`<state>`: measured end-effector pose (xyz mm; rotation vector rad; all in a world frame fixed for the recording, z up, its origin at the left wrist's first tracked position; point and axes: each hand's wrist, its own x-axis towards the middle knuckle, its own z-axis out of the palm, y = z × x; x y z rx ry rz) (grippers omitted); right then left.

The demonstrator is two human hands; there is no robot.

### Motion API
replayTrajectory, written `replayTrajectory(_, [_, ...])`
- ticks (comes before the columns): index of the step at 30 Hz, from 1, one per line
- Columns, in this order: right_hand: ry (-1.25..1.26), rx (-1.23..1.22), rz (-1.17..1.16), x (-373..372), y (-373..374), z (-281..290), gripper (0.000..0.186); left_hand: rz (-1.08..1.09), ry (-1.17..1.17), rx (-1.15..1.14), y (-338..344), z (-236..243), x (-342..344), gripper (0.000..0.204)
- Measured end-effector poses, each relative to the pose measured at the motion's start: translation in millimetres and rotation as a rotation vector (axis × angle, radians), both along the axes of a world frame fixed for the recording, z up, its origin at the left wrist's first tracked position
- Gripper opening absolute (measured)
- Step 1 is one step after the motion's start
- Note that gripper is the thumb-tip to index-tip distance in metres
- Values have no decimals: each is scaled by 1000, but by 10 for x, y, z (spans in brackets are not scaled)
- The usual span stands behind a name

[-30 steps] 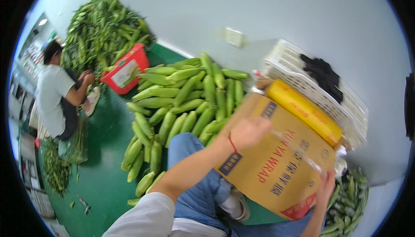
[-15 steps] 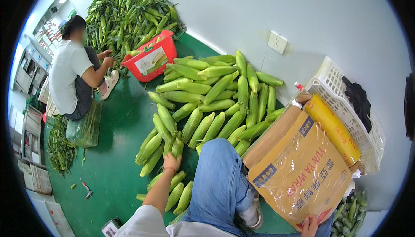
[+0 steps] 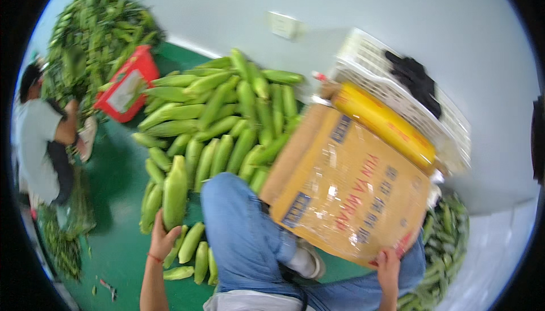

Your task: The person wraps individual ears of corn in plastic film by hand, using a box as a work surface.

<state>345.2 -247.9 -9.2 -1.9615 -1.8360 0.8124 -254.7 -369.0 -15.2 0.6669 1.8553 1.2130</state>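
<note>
My left hand [image 3: 163, 234] is wrapped round the lower end of an ear of corn [image 3: 175, 189] in its green husk. The ear is held upright, raised over the heap of husked-in corn [image 3: 218, 104] on the floor. On the other side, my right hand [image 3: 388, 264] grips the near edge of a brown cardboard box [image 3: 363, 192] whose top shines with clear film. That box lies tilted beside my right leg. Several more ears [image 3: 192, 243] rest between my left forearm and my knee.
A yellow roll [image 3: 386, 125] lies along the box, by a white plastic basket [image 3: 363, 61] with a black cloth [image 3: 413, 78] on it. Wrapped green produce [image 3: 445, 243] sits at lower right. Far left, a person [image 3: 40, 141] sits near a red basket [image 3: 149, 70] and a leafy corn pile [image 3: 93, 33].
My left hand has lifted an ear of corn off the heap. The view has swung right, so the heap, the box and the other person appear further left. My right hand stays at the box edge.
</note>
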Motion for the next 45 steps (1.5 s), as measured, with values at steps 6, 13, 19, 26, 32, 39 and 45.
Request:
replayTrajectory(6, [-200,137,105,-325,69,303,9,-877,1044,489,1560,1139,1624,56])
replayTrajectory(13, [370,24,-159,-352,35,778,10,-1429,827,501,2542,670,2769,64])
replayTrajectory(19, [114,440,195,-537,708,612,47,-1384,845,563,2586,700,2894,56])
replayTrajectory(26, [-263,472,408,-725,1120,456,71,-821,1077,505,1824,314,2364,26])
replayTrajectory(32, [-231,447,584,-613,1328,539,69,-915,369,516,2909,577,2065,12])
replayTrajectory(39, [-227,371,659,-693,1362,592,60,-1295,1109,215,3140,324,2958,14])
replayTrajectory(45, [-62,64,587,-735,973,654,70,-1201,951,376,1866,732,2831,60])
